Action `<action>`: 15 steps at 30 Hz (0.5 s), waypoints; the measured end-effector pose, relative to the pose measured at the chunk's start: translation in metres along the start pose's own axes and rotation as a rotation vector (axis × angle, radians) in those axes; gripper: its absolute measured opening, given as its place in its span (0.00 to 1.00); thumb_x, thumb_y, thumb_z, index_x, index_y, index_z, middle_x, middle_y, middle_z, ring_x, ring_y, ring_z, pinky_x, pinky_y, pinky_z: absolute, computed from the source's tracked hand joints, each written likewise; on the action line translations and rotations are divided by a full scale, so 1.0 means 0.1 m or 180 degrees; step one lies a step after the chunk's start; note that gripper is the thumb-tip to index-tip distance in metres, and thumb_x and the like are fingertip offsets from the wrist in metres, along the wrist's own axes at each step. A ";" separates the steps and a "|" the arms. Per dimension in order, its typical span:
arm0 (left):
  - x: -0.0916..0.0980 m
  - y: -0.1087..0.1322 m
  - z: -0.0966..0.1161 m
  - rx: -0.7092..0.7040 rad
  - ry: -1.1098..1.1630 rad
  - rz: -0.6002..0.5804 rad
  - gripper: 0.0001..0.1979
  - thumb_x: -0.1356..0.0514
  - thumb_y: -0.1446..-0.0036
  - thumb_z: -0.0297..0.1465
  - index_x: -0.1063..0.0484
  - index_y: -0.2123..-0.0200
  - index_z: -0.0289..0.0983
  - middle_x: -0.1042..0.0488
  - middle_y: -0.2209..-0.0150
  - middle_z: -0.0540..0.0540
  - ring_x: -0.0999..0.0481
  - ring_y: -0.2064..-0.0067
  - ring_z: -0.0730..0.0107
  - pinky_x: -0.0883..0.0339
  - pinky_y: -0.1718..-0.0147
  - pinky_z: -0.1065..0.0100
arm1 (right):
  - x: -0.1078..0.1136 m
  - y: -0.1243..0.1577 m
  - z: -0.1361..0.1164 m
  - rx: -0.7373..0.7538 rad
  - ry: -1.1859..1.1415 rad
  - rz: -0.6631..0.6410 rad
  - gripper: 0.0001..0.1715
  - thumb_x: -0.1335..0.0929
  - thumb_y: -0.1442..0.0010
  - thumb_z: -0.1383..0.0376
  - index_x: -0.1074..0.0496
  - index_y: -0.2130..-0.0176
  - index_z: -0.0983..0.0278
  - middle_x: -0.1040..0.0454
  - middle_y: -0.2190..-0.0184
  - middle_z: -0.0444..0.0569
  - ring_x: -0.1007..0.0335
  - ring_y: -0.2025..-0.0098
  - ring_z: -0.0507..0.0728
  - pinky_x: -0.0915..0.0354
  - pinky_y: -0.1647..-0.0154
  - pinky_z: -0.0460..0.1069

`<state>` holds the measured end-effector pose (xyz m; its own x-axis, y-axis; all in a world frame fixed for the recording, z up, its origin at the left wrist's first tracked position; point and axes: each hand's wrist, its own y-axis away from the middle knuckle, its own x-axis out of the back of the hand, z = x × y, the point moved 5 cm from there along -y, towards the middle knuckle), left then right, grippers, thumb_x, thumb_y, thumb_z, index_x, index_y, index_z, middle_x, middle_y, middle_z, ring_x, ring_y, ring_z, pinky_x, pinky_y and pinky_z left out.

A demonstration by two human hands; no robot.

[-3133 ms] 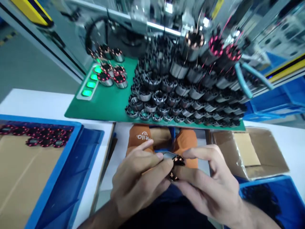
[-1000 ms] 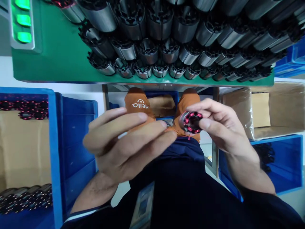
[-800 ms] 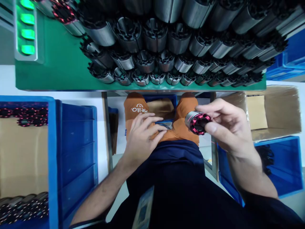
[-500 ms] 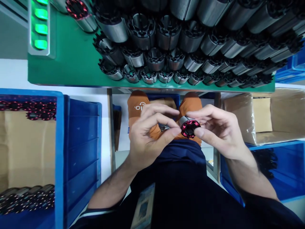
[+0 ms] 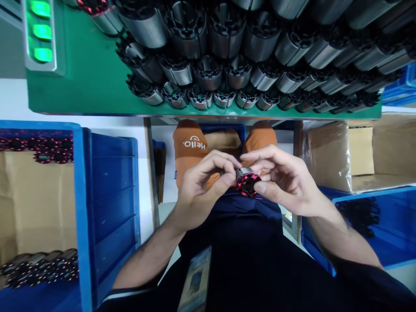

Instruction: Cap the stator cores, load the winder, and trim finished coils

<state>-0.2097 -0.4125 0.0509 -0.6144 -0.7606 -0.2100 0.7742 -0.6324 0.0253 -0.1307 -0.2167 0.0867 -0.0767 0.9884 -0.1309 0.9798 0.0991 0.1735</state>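
A small motor stator point(image 5: 247, 183), with a steel shell and pinkish-red wire windings on the end facing me, is held above my lap. My right hand point(image 5: 289, 182) grips it from the right, its thumb on the wound end and the fingers behind. On the other side, the thumb and fingertips of my left hand point(image 5: 204, 186) pinch at the stator's left edge. A thin red wire end sticks out at its lower right. The far side of the stator is hidden by my fingers.
Rows of steel stator cores point(image 5: 224, 97) with black insulators stand on a green table point(image 5: 74, 95), beside a green-lit strip point(image 5: 42, 32). A blue crate point(image 5: 112, 208) with wound stators is at left. A plastic-lined carton point(image 5: 328, 151) sits above a blue bin point(image 5: 390, 242) at right.
Both hands have moved slightly left and down with the stator. Its wound end has turned more toward me, and a red wire end now shows. The view has shifted a little.
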 end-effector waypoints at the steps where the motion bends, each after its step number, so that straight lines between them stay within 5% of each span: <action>1: 0.00 0.01 -0.07 0.0091 0.0017 -0.0001 0.13 0.29 0.19 0.41 0.16 0.58 0.41 0.13 0.51 0.42 0.12 0.50 0.62 0.15 0.47 0.62 | 0.01 0.01 0.00 0.0028 -0.0025 0.0014 0.33 0.15 0.29 0.69 0.17 0.30 0.54 0.09 0.52 0.45 0.08 0.54 0.55 0.13 0.51 0.46; 5: 0.13 0.05 -0.27 0.0125 -0.0081 0.0160 0.15 0.28 0.19 0.45 0.20 0.55 0.42 0.11 0.50 0.42 0.09 0.49 0.62 0.14 0.47 0.62 | 0.07 0.06 0.00 -0.0009 0.0081 0.0125 0.32 0.16 0.27 0.66 0.19 0.29 0.55 0.09 0.52 0.47 0.08 0.54 0.55 0.14 0.52 0.46; 10: 0.10 0.10 0.19 -0.1291 -0.1283 0.0015 0.39 0.10 0.43 0.40 0.21 0.34 0.47 0.09 0.38 0.44 0.08 0.36 0.53 0.16 0.30 0.55 | 0.01 0.04 -0.06 0.0022 0.0295 0.0063 0.33 0.18 0.24 0.63 0.21 0.26 0.55 0.11 0.52 0.47 0.09 0.54 0.56 0.14 0.53 0.47; 15: -0.02 0.11 0.42 -0.1517 -0.2006 0.0102 0.26 0.16 0.31 0.40 0.17 0.35 0.48 0.06 0.44 0.49 0.03 0.49 0.62 0.09 0.50 0.66 | -0.04 -0.03 -0.20 0.0414 0.1031 0.0346 0.23 0.14 0.28 0.61 0.11 0.37 0.55 0.12 0.53 0.46 0.14 0.56 0.55 0.16 0.56 0.48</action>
<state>-0.2061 -0.4244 0.0927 -0.4507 -0.8074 0.3807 0.6872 -0.5860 -0.4293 -0.1368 -0.2190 0.1066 -0.0048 0.9796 0.2009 0.9992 -0.0035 0.0410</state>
